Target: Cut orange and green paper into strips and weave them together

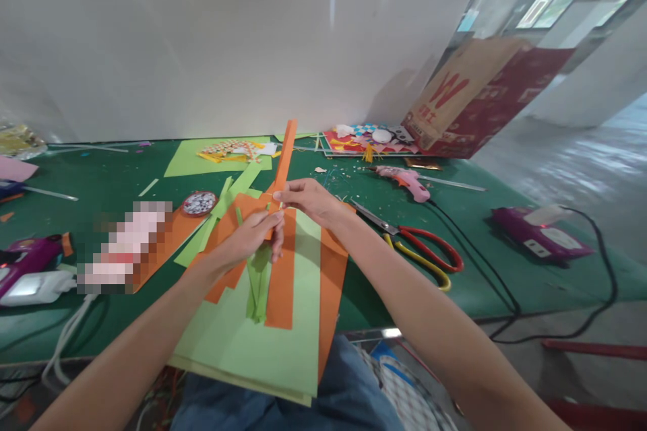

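Observation:
Between my two hands an orange paper strip (286, 155) stands up, its top end reaching toward the white board. The fingers of my right hand (306, 199) pinch it from the right side. My left hand (255, 236) is closed around its lower part; the fingertips of both hands almost meet. Below my left hand lie folded green paper strips (259, 286). Beside them is a wider orange strip (281, 289). These rest on light green paper sheets (303, 343) that overhang the table edge toward my lap, with orange paper (333, 249) underneath.
Red-and-yellow-handled scissors (404, 232) lie right of my hands. Farther right are a pink glue gun (404, 180), its black cord and a purple power strip (540, 236). A paper bag (485, 101) leans at the back right. On the left is a round container (199, 203).

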Demonstrator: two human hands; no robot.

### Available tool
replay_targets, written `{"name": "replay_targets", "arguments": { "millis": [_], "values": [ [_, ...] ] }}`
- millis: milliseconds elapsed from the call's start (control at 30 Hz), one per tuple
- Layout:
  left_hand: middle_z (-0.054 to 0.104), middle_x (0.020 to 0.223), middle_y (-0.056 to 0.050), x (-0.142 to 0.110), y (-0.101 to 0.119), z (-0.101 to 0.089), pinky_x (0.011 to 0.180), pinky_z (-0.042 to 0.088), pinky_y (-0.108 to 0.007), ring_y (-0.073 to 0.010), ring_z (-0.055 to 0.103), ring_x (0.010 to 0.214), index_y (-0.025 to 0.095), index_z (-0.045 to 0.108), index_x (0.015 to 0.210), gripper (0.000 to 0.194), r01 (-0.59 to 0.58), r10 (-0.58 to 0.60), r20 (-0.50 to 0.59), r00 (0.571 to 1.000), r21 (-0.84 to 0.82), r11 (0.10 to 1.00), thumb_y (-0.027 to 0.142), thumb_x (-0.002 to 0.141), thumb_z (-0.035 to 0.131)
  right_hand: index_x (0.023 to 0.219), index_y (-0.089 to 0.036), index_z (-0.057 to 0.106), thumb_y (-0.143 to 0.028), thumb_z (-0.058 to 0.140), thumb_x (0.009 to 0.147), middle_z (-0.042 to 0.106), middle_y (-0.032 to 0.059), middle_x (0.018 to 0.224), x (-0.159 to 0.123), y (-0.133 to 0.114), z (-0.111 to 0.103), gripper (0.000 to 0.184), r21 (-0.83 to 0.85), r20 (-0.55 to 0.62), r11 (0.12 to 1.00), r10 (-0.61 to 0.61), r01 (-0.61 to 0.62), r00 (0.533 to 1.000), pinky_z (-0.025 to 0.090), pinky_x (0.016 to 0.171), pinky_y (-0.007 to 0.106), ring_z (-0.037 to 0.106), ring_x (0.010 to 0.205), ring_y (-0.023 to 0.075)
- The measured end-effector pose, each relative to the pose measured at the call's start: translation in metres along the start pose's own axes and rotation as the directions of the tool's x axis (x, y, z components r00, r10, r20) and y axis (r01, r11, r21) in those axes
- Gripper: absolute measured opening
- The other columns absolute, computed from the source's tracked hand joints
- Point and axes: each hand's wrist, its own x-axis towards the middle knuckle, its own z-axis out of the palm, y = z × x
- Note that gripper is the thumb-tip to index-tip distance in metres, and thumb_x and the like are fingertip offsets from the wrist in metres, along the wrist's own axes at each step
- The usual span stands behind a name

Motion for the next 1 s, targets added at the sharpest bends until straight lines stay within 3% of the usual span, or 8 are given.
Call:
{"name": "replay_targets", "arguments": {
  "millis": [400,533,600,700,800,867,900,1000],
  "values": [
    [0.050,0.047,0.004,0.001,-0.003,-0.003,0.054,0.046,-0.026,-0.0119,0.054,0.044,0.020,0.038,0.063,0.034,-0.005,0.004,0.008,1.000,0.074,0.997,0.040,0.090,0.034,0.047,-0.016,0.053,-0.034,0.082,0.045,0.047,-0.0054,0.056,0.002,0.004,0.000,0.035,0.179,-0.106,0.984,0.016,0.004,0.994,0.041,0.064,0.025,0.044,0.058,0.0067],
    [0.052,0.052,0.002,-0.009,0.005,-0.007,0.056,0.043,-0.025,-0.0132,0.054,0.050,0.020,0.042,0.062,0.034,-0.017,0.031,-0.073,0.997,0.194,0.981,0.038,0.089,0.035,0.052,-0.017,0.056,-0.037,0.083,0.044,0.053,-0.0037,0.060,0.003,0.004,0.000,0.035,0.242,-0.170,0.970,0.029,0.013,0.985,0.042,0.063,0.025,0.048,0.059,0.0077],
    [0.058,0.063,-0.001,-0.018,0.009,-0.015,0.063,0.043,-0.026,-0.0153,0.056,0.062,0.019,0.048,0.067,0.028,-0.041,0.104,-0.164,0.981,0.347,0.937,0.037,0.087,0.040,0.053,-0.018,0.056,-0.038,0.083,0.045,0.055,-0.0032,0.062,0.004,0.004,-0.002,0.034,0.261,-0.209,0.965,0.025,0.031,0.978,0.043,0.062,0.025,0.050,0.061,0.0084],
    [0.063,0.097,-0.008,-0.036,0.012,-0.035,0.088,0.041,-0.033,-0.0226,0.056,0.095,0.019,0.056,0.089,0.022,0.017,0.381,-0.335,0.862,0.770,0.638,0.037,0.086,0.043,0.054,-0.019,0.057,-0.037,0.083,0.044,0.056,-0.0026,0.063,0.004,0.003,-0.005,0.033,0.280,-0.250,0.959,0.031,0.042,0.968,0.043,0.060,0.025,0.052,0.063,0.0094],
    [0.056,0.119,-0.016,-0.058,0.010,-0.061,0.103,0.031,-0.040,-0.0285,0.045,0.120,0.013,0.052,0.114,0.036,0.309,0.488,-0.505,0.712,0.849,0.429,0.033,0.087,0.040,0.055,-0.019,0.058,-0.035,0.083,0.046,0.058,-0.0014,0.065,0.003,0.001,-0.006,0.031,0.284,-0.249,0.958,0.045,0.029,0.968,0.043,0.059,0.025,0.054,0.063,0.0104],
    [0.048,0.132,-0.018,-0.074,0.007,-0.076,0.108,0.019,-0.052,-0.0348,0.030,0.132,0.013,0.041,0.131,0.049,0.553,0.436,-0.642,0.630,0.766,0.328,0.031,0.086,0.041,0.055,-0.019,0.058,-0.033,0.083,0.047,0.058,-0.0010,0.064,0.003,0.000,-0.006,0.029,0.280,-0.240,0.960,0.053,0.017,0.969,0.044,0.059,0.026,0.055,0.062,0.0106],
    [0.043,0.136,-0.020,-0.080,0.006,-0.083,0.106,0.016,-0.058,-0.0389,0.025,0.134,0.013,0.034,0.137,0.055,0.635,0.371,-0.695,0.616,0.717,0.289,0.033,0.086,0.042,0.054,-0.019,0.058,-0.032,0.082,0.048,0.059,-0.0008,0.064,0.003,0.000,-0.006,0.029,0.277,-0.236,0.961,0.057,0.011,0.970,0.044,0.059,0.026,0.055,0.062,0.0106],
    [0.040,0.138,-0.025,-0.093,0.003,-0.095,0.101,0.015,-0.067,-0.0451,0.031,0.129,0.011,0.023,0.143,0.067,0.734,0.232,-0.772,0.591,0.635,0.243,0.039,0.085,0.043,0.055,-0.019,0.059,-0.032,0.082,0.049,0.059,-0.0002,0.065,0.002,0.000,-0.006,0.027,0.271,-0.225,0.962,0.068,-0.004,0.972,0.045,0.060,0.026,0.055,0.061,0.0103]
  ]
}}
